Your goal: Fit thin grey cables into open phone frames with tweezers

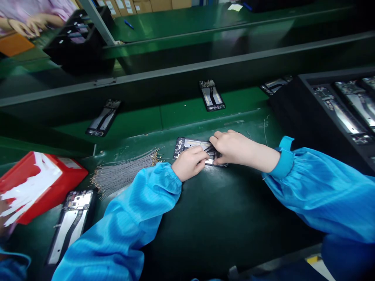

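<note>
An opened phone (190, 143) lies sideways on the green bench, its inner boards and metal plate showing. My left hand (191, 162) rests over its lower edge, fingers pinched together; what is between them is hidden. Above the phone's right half, my right hand (230, 146) is closed around dark tweezers (209, 149), whose tips point toward my left fingers. Left of the phone lies a bundle of thin grey cables (123, 171) with gold-coloured ends. A single thin cable (168, 159) shows between the bundle and my left hand.
More opened phones lie at the back (212, 95), back left (104, 118) and near left (72, 224). A red bin (66, 177) stands left. On the right, a black tray (304, 84) holds several phones. Beyond a metal rail, another person's hands (31, 25) are at work.
</note>
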Demonstrator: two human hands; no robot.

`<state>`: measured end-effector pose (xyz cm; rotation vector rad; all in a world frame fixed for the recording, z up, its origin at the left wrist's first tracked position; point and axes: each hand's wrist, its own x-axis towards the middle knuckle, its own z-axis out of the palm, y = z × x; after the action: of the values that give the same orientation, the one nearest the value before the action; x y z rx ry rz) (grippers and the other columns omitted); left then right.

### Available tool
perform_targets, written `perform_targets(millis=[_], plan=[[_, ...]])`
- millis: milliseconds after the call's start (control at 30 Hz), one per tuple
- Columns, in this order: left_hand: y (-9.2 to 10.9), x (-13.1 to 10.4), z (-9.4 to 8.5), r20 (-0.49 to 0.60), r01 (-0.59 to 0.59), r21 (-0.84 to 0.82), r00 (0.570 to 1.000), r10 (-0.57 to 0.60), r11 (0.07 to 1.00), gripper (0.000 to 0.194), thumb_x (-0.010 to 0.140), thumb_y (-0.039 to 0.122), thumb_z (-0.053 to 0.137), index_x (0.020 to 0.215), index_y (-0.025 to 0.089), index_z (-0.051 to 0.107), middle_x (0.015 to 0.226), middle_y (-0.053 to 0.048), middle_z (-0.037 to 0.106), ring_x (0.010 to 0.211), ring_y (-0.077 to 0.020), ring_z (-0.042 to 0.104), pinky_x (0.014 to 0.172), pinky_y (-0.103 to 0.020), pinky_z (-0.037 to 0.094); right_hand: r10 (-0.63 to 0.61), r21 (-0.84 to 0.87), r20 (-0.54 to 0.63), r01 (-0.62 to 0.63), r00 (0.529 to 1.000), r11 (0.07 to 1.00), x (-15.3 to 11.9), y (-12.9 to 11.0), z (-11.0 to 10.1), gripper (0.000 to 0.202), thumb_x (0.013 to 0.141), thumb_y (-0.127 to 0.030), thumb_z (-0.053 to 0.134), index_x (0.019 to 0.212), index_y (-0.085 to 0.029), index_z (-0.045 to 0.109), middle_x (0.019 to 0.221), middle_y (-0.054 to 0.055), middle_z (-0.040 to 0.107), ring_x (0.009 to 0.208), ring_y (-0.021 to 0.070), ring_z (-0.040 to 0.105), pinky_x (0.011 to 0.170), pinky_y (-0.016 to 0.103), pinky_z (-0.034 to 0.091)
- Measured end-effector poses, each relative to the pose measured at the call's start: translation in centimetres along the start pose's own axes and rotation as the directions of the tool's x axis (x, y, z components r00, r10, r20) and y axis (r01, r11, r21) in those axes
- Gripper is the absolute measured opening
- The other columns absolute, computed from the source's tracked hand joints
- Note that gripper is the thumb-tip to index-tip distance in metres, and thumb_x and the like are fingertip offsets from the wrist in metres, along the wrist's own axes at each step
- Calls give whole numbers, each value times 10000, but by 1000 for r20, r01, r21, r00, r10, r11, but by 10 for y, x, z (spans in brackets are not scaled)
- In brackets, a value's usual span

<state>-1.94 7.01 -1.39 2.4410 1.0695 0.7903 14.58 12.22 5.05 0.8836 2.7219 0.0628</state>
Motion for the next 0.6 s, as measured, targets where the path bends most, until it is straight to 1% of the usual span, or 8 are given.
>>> perform_targets(millis=[100,233,300,400,500,600], plan=[[-1,-1,1,-12,13,-13,1000,-13,1000,193,796,112,421,815,151,609,755,-33,512,737,-138,512,692,-256,444,-6,-15,11,6,1000,1000,-1,0,-2,415,674,-439,652,892,-101,548,789,89,575,701,236,584,555,288,339],[-1,-2,0,-48,27,-14,998,-27,1000,166,786,111,446,810,162,602,790,-23,436,696,-115,466,644,-236,427,-4,-12,-21,4,1000,1000,-5,1,-2,410,686,-444,638,889,-108,520,794,91,571,670,234,587,521,281,318],[0,-2,0,-71,38,-24,997,-40,999,138,771,100,456,798,159,577,830,-24,405,682,-105,446,631,-232,421,5,7,-42,-5,999,1000,-6,1,0,432,676,-435,644,916,-110,492,809,90,570,647,231,587,504,278,307],[1,-3,0,-85,98,-91,991,-106,991,95,744,85,476,802,155,505,884,-25,380,645,-81,426,619,-225,423,16,29,-53,-14,998,999,-6,0,2,473,660,-424,656,955,-115,454,822,82,569,635,226,587,504,275,303],[1,-3,1,-97,156,-168,980,-174,973,186,718,73,491,869,166,435,942,-28,374,608,-57,415,609,-215,428,12,30,-41,-11,999,999,-5,-2,0,458,670,-407,649,958,-120,439,826,81,570,663,235,590,527,279,312],[1,-3,2,-117,173,-214,973,-201,961,322,702,57,495,981,176,387,1003,-40,365,577,-36,412,597,-207,428,-11,24,-20,11,1000,1000,-4,-3,-3,417,693,-385,631,957,-128,435,834,84,566,704,249,593,549,286,320]])
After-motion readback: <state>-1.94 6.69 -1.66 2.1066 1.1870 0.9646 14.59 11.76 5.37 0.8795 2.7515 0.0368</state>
